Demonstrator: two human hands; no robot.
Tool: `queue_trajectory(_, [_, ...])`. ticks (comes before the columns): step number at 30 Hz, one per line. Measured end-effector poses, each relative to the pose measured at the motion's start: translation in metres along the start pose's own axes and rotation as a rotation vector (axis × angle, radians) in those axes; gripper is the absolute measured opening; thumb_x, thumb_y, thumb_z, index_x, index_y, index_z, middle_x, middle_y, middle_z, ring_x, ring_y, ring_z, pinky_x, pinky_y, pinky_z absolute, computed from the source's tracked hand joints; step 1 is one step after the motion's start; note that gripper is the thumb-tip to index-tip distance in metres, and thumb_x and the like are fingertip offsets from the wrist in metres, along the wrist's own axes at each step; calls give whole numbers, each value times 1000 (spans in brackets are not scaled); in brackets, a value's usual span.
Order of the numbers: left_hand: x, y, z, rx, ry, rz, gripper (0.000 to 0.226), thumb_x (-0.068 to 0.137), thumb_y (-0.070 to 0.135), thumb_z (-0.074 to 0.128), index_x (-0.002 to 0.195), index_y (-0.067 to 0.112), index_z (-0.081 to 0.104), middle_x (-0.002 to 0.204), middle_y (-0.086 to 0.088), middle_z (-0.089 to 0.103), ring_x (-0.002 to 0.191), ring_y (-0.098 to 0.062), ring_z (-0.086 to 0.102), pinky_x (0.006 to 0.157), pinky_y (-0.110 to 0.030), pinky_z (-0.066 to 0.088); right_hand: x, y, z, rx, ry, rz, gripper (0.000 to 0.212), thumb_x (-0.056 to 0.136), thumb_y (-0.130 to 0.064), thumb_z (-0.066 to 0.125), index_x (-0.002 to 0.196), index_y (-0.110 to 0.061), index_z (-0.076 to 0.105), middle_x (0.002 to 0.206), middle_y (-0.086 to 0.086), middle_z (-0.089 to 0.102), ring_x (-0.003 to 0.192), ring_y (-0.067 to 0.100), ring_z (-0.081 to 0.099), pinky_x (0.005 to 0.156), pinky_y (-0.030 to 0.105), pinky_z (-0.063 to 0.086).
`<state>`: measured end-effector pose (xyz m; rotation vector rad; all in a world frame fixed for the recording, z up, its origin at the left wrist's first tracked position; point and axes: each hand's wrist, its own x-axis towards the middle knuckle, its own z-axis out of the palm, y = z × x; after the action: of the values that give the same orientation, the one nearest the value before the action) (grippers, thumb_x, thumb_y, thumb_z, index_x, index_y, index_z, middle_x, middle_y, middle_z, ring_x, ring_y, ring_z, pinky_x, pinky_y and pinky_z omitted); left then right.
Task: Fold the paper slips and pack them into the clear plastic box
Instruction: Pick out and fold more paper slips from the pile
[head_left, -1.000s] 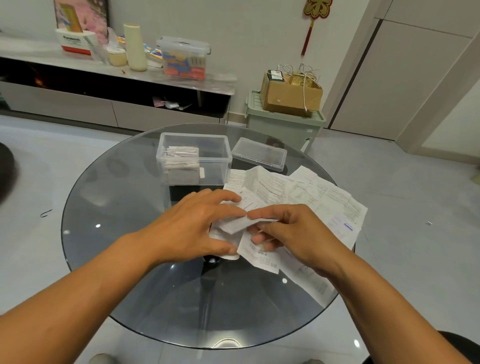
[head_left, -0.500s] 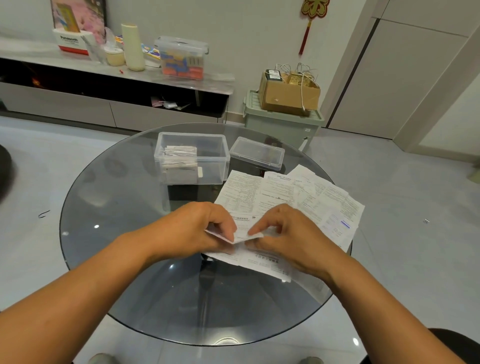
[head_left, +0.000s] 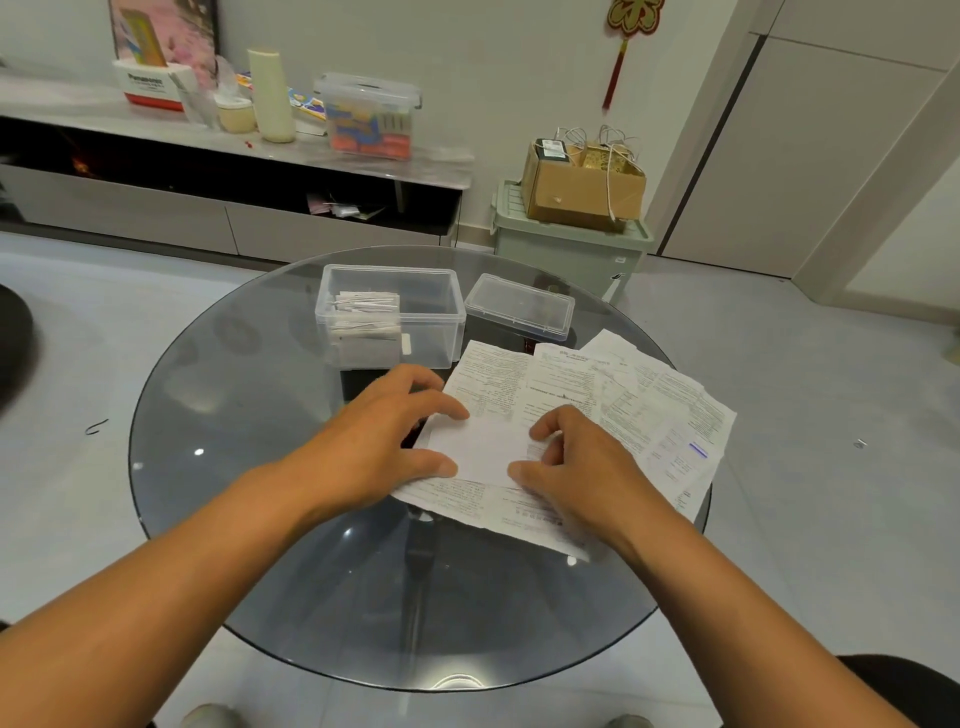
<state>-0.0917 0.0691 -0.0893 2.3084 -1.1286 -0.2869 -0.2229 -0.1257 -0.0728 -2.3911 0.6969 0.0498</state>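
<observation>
A white paper slip (head_left: 480, 447), folded blank side up, lies flat on a pile of printed paper slips (head_left: 639, 410) on the round glass table (head_left: 249, 415). My left hand (head_left: 387, 431) presses its left edge with thumb and fingertips. My right hand (head_left: 571, 457) presses its right edge, fingers curled. Behind my left hand stands the clear plastic box (head_left: 431, 317), open, with several folded slips (head_left: 366, 322) stacked upright in its left half. The box's clear lid (head_left: 519, 306) rests to its right.
Beyond the table stand a green bin (head_left: 571, 244) with a cardboard box (head_left: 582, 187) on top, and a low cabinet (head_left: 156, 208) along the wall. A dark chair edge (head_left: 904, 686) shows at the lower right.
The slip was lifted and creased between both hands; now it lies folded flat on the pile and both hands press it down at its edges.
</observation>
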Motion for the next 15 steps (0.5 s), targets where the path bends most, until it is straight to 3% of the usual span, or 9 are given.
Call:
queue_trajectory(2, [0,-2,-1,99,-31,32,40,86,49,73,124,43,64,135,20,41,121,-4,39,106,-34,42,1,3,-3,-33,42,-6,17,94,-46,65,102,-31,61,90,-14,66,87,11,63,90,43,53])
queue_trajectory(5, [0,-1,-1,136,-55,34,35,89,53,68,122,46,64,125,23,47,112,-3,41,101,-33,42,1,0,-4,56,20,9,39,98,-54,56,84,-20,68,76,-7,70,76,14,66,86,44,55])
queue_trajectory(8, [0,0,0,128,-48,14,36,88,52,69,123,46,62,122,24,49,108,-2,42,100,-32,42,0,-7,-3,177,6,-37,53,100,-59,49,91,-12,73,89,2,76,83,24,70,87,46,55])
queue_trajectory(11, [0,2,0,42,-21,-21,57,84,50,75,136,47,50,115,27,51,105,-4,46,99,-36,46,-3,-13,-1,284,-8,-128,36,103,-45,48,94,-28,78,99,-14,74,93,11,68,88,34,54])
queue_trajectory(15, [1,2,-3,-78,-43,-39,89,79,44,82,149,53,27,114,26,53,103,-6,52,96,-32,50,-4,-9,8,179,-71,-265,18,99,-37,62,107,-41,77,100,-28,66,93,-5,60,79,17,43])
